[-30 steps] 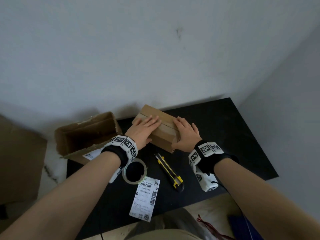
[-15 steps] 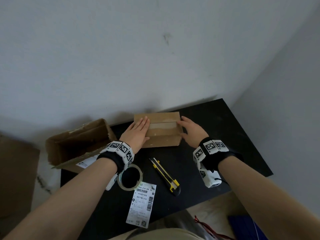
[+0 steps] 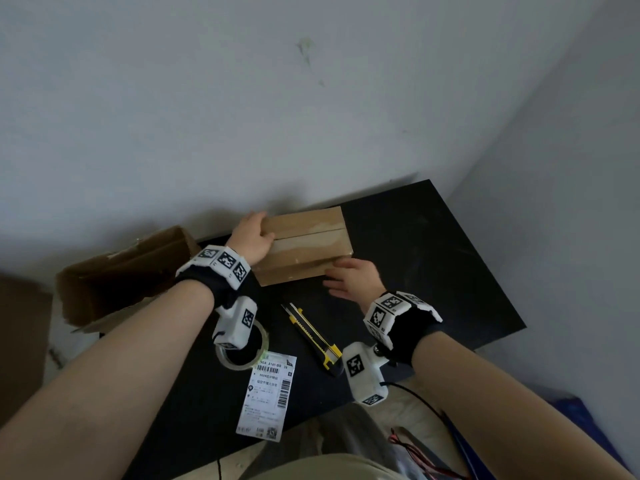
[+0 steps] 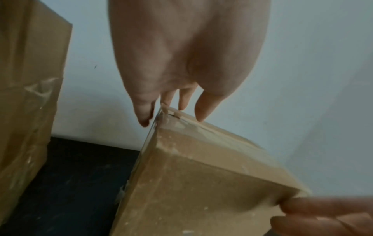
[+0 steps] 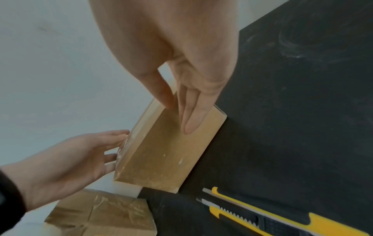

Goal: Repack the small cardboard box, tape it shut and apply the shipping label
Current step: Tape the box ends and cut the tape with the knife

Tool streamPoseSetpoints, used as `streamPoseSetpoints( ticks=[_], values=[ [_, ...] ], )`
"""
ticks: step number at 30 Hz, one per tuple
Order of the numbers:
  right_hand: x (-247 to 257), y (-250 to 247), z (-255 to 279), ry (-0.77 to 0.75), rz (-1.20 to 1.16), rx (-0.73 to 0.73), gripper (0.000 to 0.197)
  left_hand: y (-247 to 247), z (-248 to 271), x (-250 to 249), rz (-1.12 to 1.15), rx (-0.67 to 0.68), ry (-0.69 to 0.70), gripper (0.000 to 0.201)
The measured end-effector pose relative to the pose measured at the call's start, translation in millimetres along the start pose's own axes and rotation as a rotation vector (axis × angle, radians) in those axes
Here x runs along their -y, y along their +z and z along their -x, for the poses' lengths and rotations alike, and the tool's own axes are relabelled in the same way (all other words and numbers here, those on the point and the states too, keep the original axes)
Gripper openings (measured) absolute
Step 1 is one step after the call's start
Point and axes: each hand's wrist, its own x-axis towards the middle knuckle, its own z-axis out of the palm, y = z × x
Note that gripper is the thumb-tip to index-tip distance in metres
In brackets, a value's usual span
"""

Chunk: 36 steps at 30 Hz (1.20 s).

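The small cardboard box [image 3: 306, 242] lies closed near the wall on the black table [image 3: 433, 271], with a clear taped seam along its top. My left hand [image 3: 257, 226] touches the box's left end with straight fingers, which reach over the far corner [image 4: 161, 115] in the left wrist view. My right hand [image 3: 338, 279] lies flat against the front face [image 5: 161, 151], fingers straight and thumb by the top edge. A clear tape roll [image 3: 242, 353] sits under my left wrist. The white shipping label [image 3: 268, 393] lies near the table's front edge.
A yellow and black utility knife [image 3: 311, 336] lies between my hands, in front of the box. A larger open cardboard box [image 3: 121, 271] stands at the left, off the table's corner. The wall runs just behind the small box. Bare tabletop extends to the right.
The small box has turned and moved back toward the wall. My left hand slid from its top to its left end, and my right hand came round to the front face.
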Motion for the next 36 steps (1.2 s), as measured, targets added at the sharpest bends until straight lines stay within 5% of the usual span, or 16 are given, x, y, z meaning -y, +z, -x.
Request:
streamPoseSetpoints(
  ticks=[4,12,18,30,36],
  values=[
    [-2.4,3.4,3.4,0.023,-0.095,0.111,0.048,-4.5,0.9,-1.9,0.029,-0.011,-0.031,0.047],
    [-7.8,-1.2,-0.7,-0.179,0.134,0.086,0.069,-0.7,24.1,2.5,0.157,0.034,-0.004,0.049],
    [-10.0,-3.2,-2.4,-0.189,0.272,0.139,0.086,12.1,41.0,3.0,0.312,0.05,-0.061,0.048],
    [9.1,-16.4,-26.0,-0.261,0.32,0.163,0.06,50.1,70.5,-5.7,0.476,-0.127,-0.164,0.046],
    [14.5,-21.1,-32.6,-0.303,0.443,0.126,0.056,61.7,72.9,-21.6,0.366,-0.199,-0.217,0.043]
  ],
)
